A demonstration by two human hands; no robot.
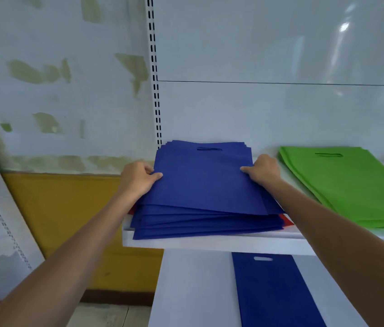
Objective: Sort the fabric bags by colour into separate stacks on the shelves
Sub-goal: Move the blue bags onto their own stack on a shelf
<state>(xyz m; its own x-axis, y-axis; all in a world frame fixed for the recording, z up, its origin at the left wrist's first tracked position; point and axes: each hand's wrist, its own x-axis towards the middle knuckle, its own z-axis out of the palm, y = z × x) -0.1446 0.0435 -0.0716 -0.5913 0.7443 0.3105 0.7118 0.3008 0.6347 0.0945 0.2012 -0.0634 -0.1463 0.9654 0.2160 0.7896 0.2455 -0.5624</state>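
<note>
Fingers: our left hand (139, 178) and right hand (263, 172) each pinch a side edge of the top blue bag (205, 185), thumbs on top.
Why: we reckon it's to square it onto the blue stack (200, 225), mid-frame.
Upper level: the shelf (209, 245) carries the blues, a red scrap (286, 220) peeking out underneath, and a green stack (351, 185) at right.
Below: the lower shelf (191, 291) has one lone blue bag (275, 291), bottom centre.

Arms outstretched, left hand (139, 177) and right hand (263, 169) pinching.
</note>
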